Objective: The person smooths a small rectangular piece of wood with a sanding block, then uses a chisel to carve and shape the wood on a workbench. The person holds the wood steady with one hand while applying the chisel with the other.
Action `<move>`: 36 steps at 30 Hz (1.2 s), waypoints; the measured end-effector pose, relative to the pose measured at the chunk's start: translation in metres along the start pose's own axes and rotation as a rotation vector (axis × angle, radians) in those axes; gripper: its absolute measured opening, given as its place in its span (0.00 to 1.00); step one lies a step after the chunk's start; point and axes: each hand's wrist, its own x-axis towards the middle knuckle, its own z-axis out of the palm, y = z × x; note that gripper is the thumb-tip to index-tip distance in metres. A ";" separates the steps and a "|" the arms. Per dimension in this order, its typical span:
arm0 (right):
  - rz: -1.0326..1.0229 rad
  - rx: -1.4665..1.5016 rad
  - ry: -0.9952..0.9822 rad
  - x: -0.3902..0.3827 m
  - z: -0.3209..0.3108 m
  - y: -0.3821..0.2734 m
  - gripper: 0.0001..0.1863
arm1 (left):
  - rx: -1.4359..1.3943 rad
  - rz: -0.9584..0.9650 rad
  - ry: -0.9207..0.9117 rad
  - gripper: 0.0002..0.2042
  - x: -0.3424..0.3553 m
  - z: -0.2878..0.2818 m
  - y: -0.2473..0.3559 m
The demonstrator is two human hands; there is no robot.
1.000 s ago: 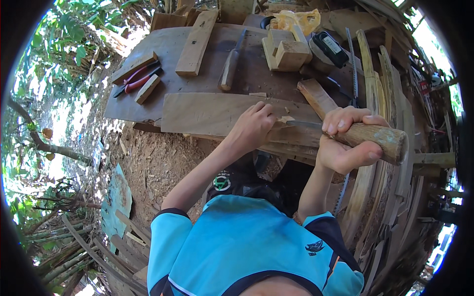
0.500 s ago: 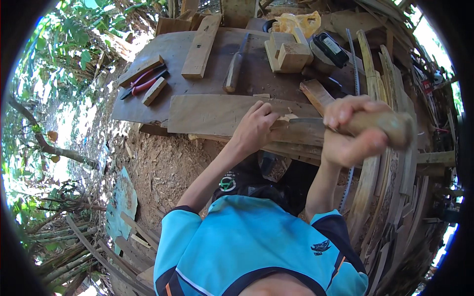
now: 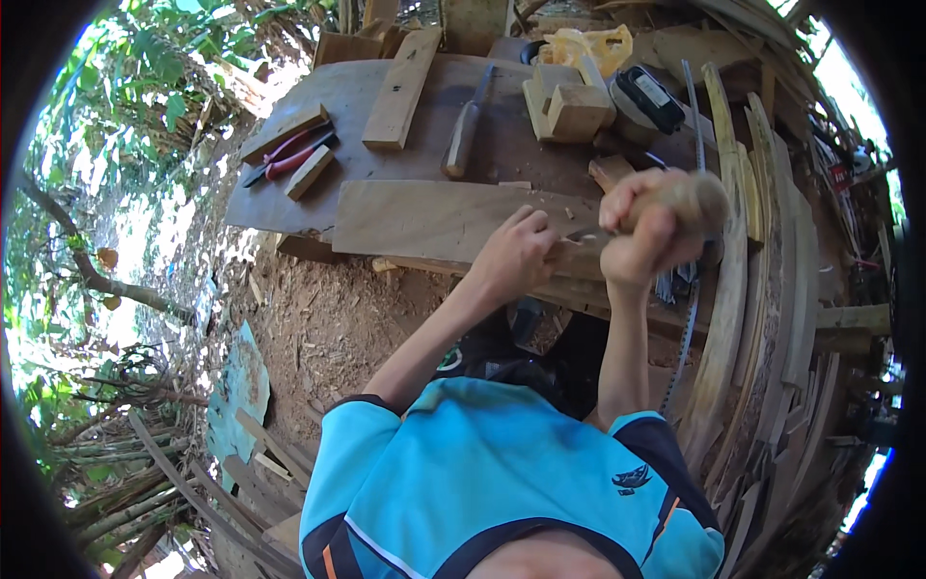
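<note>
My right hand (image 3: 644, 236) is closed round the thick, rounded wooden handle of a knife (image 3: 583, 234); hand and handle are smeared by motion. The knife's narrow dark blade points left, toward my left hand (image 3: 518, 253). My left fingers are closed on a small piece of wood (image 3: 569, 243), mostly hidden by the hand, with its pale cut end close to the blade. Both hands are over the right part of a flat wooden board (image 3: 415, 217) that lies along the bench's near edge. Small chips are scattered on the board near the blade.
Red-handled pliers (image 3: 289, 162) lie between wood offcuts at the bench's left. Farther back are a plank (image 3: 403, 92), a wooden-handled tool (image 3: 462, 140), wood blocks (image 3: 579, 111), a black device (image 3: 648, 96) and a yellow bag (image 3: 603, 46). Long wooden strips (image 3: 725, 318) stand at the right.
My right hand and the knife have moved left, nearer my left hand, and the handle has swung. The left hand keeps its hold on the piece of wood. The whole view has shifted slightly.
</note>
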 end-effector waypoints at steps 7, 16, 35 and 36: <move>-0.300 0.253 0.135 0.010 -0.011 -0.040 0.34 | 0.315 0.100 -0.045 0.20 -0.006 0.004 -0.002; -0.240 0.189 0.060 0.005 -0.011 -0.051 0.33 | 0.134 -0.087 -0.025 0.21 -0.007 0.004 0.001; -0.052 0.087 0.123 0.013 0.015 -0.024 0.25 | 0.175 0.047 -0.033 0.25 -0.013 0.009 -0.014; -0.048 -0.007 0.110 0.014 0.014 -0.021 0.27 | 0.204 0.070 -0.011 0.24 -0.015 0.010 -0.016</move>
